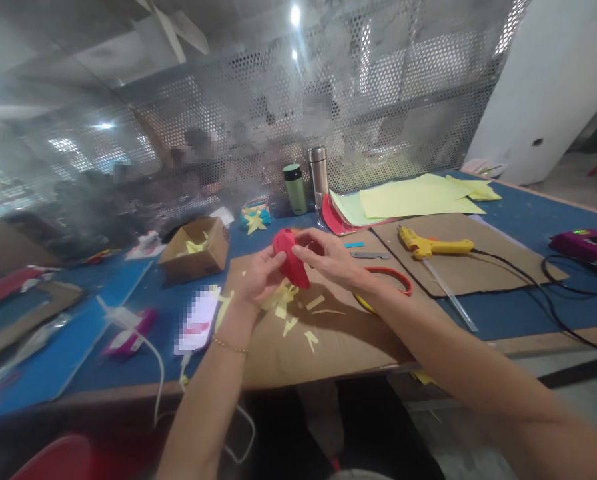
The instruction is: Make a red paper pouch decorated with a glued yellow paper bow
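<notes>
A curved red piece of felt-like material (pixel 296 270) is held up between my two hands above a cardboard sheet (pixel 358 340). My left hand (pixel 261 272) pinches its left edge, thumb on the near face. From the other side, my right hand (pixel 328 255) grips its upper right part with thumb and fingers. Pale yellow scraps (pixel 281 309) lie on the cardboard below. Under my right forearm, scissors with orange and yellow handles (pixel 403 280) are partly hidden. A flat grey tool (pixel 371 255) and a small blue strip (pixel 355 245) rest just beyond my right hand.
At right, a yellow glue gun (pixel 438 247) with a trailing black cord lies on another cardboard piece (pixel 513 257). A cardboard box (pixel 193 250), phone (pixel 197 323) and white cable (pixel 158 363) are left. Green tumbler (pixel 295 190), steel flask (pixel 318 172) and yellow sheets (pixel 418 195) stand or lie behind.
</notes>
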The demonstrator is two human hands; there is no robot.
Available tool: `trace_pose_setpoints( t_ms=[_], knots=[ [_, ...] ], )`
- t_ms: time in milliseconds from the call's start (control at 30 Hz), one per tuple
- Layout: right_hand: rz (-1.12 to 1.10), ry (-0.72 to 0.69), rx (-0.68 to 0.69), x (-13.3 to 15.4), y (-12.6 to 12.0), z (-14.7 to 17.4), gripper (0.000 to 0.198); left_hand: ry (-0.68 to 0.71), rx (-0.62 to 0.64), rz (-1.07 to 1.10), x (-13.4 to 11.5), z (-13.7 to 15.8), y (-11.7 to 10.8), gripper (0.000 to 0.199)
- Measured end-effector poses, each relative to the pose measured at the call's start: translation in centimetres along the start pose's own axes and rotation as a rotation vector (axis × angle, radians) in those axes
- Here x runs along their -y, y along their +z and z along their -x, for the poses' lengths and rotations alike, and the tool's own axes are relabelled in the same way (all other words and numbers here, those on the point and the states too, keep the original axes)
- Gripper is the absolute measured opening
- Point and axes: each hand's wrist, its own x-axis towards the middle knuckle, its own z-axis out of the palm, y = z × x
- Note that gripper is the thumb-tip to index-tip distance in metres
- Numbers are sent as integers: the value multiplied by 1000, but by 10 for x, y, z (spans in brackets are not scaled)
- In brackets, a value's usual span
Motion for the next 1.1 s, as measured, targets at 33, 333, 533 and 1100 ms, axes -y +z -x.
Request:
trace_pose_setpoints(
  t_ms=[33, 333, 533, 1100],
  knots=[
    [-15, -4, -9, -1, 0, 0, 28, -10, 8, -7, 0, 0, 0, 50],
    [-86, -11, 18, -8, -3, -3, 33, -34, 39, -52, -1, 2, 0, 46],
    [-30, 29, 22, -17, 1, -7, 32, -14, 3, 10, 1, -1, 1, 47],
    [-122, 97, 63, -9, 1, -1, 31, -12, -33, 26, 0, 0, 6, 32]
  ],
)
